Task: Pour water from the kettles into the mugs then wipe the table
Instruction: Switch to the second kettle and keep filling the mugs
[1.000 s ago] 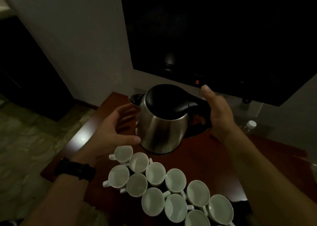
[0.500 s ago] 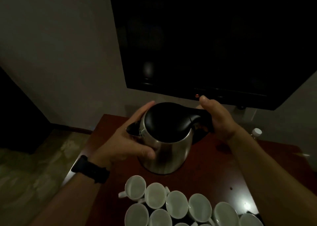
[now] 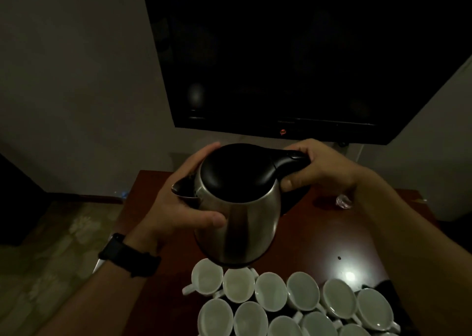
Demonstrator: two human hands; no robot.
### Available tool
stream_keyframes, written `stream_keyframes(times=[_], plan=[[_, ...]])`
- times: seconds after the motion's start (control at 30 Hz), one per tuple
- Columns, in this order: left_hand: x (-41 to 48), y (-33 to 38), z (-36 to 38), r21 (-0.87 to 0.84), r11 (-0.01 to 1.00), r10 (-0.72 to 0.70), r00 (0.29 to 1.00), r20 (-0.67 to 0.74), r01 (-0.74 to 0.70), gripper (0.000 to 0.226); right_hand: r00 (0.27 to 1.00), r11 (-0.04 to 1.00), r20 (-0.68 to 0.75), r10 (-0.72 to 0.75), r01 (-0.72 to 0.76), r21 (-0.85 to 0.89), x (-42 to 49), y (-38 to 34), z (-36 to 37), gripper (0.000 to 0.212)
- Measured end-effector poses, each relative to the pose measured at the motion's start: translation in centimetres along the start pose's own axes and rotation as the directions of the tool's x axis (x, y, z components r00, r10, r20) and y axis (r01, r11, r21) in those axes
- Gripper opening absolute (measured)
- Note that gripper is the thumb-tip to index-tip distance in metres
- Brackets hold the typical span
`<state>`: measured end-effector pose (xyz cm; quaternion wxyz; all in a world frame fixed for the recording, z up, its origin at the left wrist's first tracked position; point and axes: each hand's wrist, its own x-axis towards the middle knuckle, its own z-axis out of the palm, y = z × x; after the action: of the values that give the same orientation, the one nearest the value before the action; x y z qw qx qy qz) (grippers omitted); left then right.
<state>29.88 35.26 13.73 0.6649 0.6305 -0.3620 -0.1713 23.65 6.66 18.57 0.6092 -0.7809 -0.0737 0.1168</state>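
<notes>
While right hand [image 3: 322, 170] grips steel kettle [image 3: 238, 223] by black handle [image 3: 290, 162], left hand [image 3: 176, 208] cups body beside spout [image 3: 181, 191], thumb [image 3: 210, 219] on near side; kettle held above red-brown table [image 3: 332, 236], base over back row of white mugs [image 3: 270, 291]

— Where's the left grip [image 3: 176, 208]?
— Forearm in from lower left, thumb and fingers curved round the kettle [image 3: 240, 223].
— The right grip [image 3: 324, 167]?
— Arm from the right, fingers wrapped round its handle [image 3: 291, 162].

kettle [image 3: 237, 220] over table [image 3: 327, 236]; mugs [image 3: 270, 291] on table, before kettle; screen [image 3: 306, 54] behind
</notes>
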Motion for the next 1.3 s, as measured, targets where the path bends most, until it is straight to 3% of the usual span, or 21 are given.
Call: stream_keyframes(times=[0.13,0.2,0.37,0.5,0.6,0.73,0.9,1.0,1.1,1.2,1.3], plan=[[-0.3,0.7,0.3,-0.014,1.0,0.01,0.999,-0.04,-0.011,0.116,0.985,0.997,-0.163,-0.063,0.057,-0.046,-0.5,-0.6,1.3,0.03],[-0.7,0.9,0.4,-0.019,1.0,0.022,0.998,-0.052,-0.023,0.118,0.965,0.993,-0.244,-0.093,0.073,-0.089,-0.9,-0.8,2.2,0.04],[-1.3,0.8,0.0,0.0,0.998,0.063,0.995,-0.078,-0.063,0.107,0.881,0.992,-0.46,-0.107,0.127,0.011,-1.9,-0.2,5.7,0.038],[-2.1,0.6,-0.1,-0.034,0.998,0.049,0.995,-0.09,-0.052,0.1,0.808,0.999,-0.589,-0.018,-0.006,-0.038,-2.2,0.0,8.5,0.079],[-2.3,0.2,0.0,-0.053,0.998,0.032,0.989,-0.141,-0.04,0.102,0.734,0.998,-0.676,0.059,-0.041,0.042,-1.7,0.0,10.5,0.105],[-2.3,0.2,0.7,-0.036,0.996,0.07,0.987,-0.145,-0.076,0.1,0.641,0.991,-0.758,0.122,-0.04,0.126,-0.4,-0.5,12.7,0.097],[-2.0,-0.1,1.4,0.016,0.999,0.044,0.996,-0.072,-0.043,0.106,0.54,0.955,-0.821,0.183,0.1,0.278,0.7,-1.1,13.6,0.089],[-1.9,-0.1,0.4,0.059,0.998,-0.002,0.999,0.034,0.0,0.121,0.541,0.935,-0.811,0.224,0.116,0.336,1.1,-1.2,12.8,0.093],[-1.6,-0.1,-1.3,0.163,0.986,-0.058,0.987,0.15,0.033,0.13,0.591,0.921,-0.765,0.255,0.091,0.378,1.5,-1.3,11.1,0.094],[-1.0,-0.5,-2.6,0.192,0.98,-0.095,0.978,0.184,0.059,0.122,0.643,0.896,-0.715,0.275,0.098,0.433,1.9,-1.2,9.8,0.09],[-0.6,-1.0,-3.1,0.069,0.991,-0.126,0.973,0.194,0.114,0.107,0.661,0.899,-0.703,0.264,0.096,0.427,2.3,-0.9,8.9,0.088]])
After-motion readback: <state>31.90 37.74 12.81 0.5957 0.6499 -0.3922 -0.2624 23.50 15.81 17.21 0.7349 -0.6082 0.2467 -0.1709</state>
